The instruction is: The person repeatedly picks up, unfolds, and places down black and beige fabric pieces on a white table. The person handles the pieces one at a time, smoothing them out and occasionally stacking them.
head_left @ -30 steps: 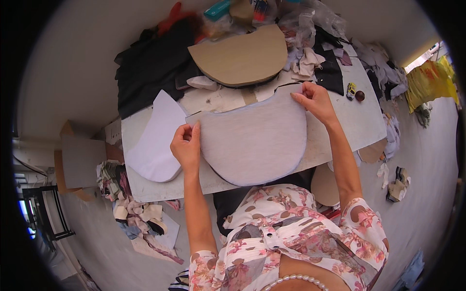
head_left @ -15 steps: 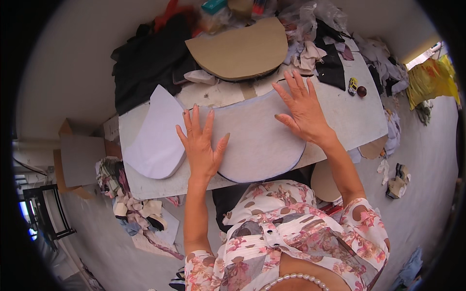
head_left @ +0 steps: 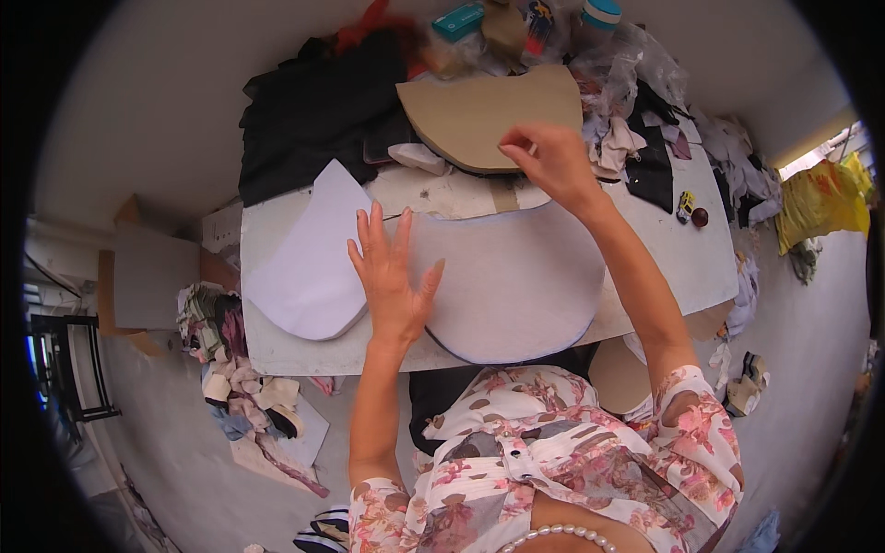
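Observation:
A pale greyish-white fabric-like panel (head_left: 516,281), rounded along its near edge and rimmed with a dark line, lies on the table. My left hand (head_left: 395,276) rests on its left end, fingers spread flat. Raised in front of the far stack of tan, half-round sheets (head_left: 493,115), my right hand (head_left: 550,161) has its fingers curled in a pinch; anything between them is too hidden to make out. I cannot tell whether it touches the tan stack. A stack of white, curved, pointed pieces (head_left: 313,258) lies left of my left hand.
Black cloth (head_left: 318,120) covers the table's far left. Fabric scraps and clear plastic bags (head_left: 613,69) crowd the far right, with a small yellow toy car (head_left: 685,206) and a dark red ball (head_left: 700,217) nearer. More scraps (head_left: 253,396) lie on the floor at left.
My right hand has lifted off the panel's right end, moved up and left toward the tan stack, and curled its fingers. My left hand stays flat on the left end.

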### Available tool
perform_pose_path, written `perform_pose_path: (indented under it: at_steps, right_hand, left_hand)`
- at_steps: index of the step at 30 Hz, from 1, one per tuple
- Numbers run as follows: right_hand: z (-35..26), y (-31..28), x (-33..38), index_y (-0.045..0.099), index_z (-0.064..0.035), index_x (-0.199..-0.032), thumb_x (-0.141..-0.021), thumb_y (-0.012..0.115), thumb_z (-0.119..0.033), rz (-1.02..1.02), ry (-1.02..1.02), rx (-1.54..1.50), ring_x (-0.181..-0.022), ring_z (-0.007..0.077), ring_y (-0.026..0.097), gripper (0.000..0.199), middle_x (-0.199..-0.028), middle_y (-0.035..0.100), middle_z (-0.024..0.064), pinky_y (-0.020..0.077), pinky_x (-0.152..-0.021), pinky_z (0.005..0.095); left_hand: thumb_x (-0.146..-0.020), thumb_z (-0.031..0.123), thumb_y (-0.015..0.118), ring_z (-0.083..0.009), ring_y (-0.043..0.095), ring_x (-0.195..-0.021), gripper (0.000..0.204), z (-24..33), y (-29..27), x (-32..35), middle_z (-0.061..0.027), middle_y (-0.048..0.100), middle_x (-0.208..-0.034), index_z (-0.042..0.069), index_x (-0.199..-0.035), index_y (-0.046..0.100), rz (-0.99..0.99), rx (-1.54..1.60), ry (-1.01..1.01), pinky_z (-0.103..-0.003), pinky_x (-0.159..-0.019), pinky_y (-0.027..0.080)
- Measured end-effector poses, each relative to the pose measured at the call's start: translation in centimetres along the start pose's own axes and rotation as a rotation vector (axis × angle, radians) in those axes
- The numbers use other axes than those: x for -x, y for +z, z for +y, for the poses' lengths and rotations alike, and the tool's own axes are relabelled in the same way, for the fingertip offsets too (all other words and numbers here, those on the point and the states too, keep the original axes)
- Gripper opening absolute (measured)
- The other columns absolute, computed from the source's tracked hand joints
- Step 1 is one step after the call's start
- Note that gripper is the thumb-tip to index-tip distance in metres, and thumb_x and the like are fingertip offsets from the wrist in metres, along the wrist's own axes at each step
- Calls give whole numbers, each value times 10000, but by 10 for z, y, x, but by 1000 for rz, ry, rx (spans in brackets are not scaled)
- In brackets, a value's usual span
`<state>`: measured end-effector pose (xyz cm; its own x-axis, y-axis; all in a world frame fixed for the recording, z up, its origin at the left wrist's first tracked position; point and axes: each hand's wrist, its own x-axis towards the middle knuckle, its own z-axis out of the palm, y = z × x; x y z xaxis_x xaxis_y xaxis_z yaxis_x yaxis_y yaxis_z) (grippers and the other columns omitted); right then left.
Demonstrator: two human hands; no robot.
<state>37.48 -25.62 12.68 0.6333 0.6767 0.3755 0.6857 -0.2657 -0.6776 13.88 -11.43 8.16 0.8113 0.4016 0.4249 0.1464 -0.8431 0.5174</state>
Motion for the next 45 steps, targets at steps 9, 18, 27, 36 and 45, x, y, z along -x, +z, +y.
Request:
perform_pose_path:
  at_steps: [9, 18, 27, 36, 45]
  right_hand:
    - [49, 89, -97, 707, -66, -799, -746, 672, -158, -121, -27, 257, -835, 343, 651, 113, -823, 686, 149, 505, -736, 435]
    - [-4, 48, -64, 707, -66, -837, -763, 637, -141, -180, -197, 67, -821, 324, 646, 127, -832, 683, 144, 505, -729, 410]
    - [-11, 10, -80, 647, -44, -1033, -709, 687, -151, -362, -337, -55, -1031, 287, 585, 343, -993, 665, 91, 343, -1097, 432]
    - [34, -115, -33, 676, -43, -923, -754, 742, -186, -121, -65, -64, -915, 164, 598, 230, -893, 670, 50, 469, -855, 345]
    - [-15, -116, 28, 606, -14, -1196, -969, 576, -254, 173, -19, -601, -975, 82, 570, 332, -1055, 657, 20, 434, -905, 243]
  left_hand:
    - [-943, 254, 622, -275, 512, -1239, 334, -7, -10, -51, -165, 610, -1231, 5, -1166, 634, 157, 655, -297, -392, -1031, 395]
    - [-891, 313, 704, -196, 610, -1058, 443, -17, 37, -141, -99, 660, -1100, -1, -1185, 600, -30, 1553, -1049, -313, -908, 486]
    - [-913, 208, 692, -64, 590, -853, 235, 10, 21, -137, 0, 702, -952, 17, -1049, 706, 135, 688, -131, -219, -785, 460]
    - [-912, 192, 695, -87, 612, -929, 261, 15, -42, -108, -7, 695, -1002, 16, -1104, 680, 385, 723, -91, -230, -857, 462]
    - [-992, 210, 566, -82, 614, -973, 251, 16, -67, -80, -24, 686, -1064, 31, -1139, 664, 406, 943, -52, -235, -901, 462]
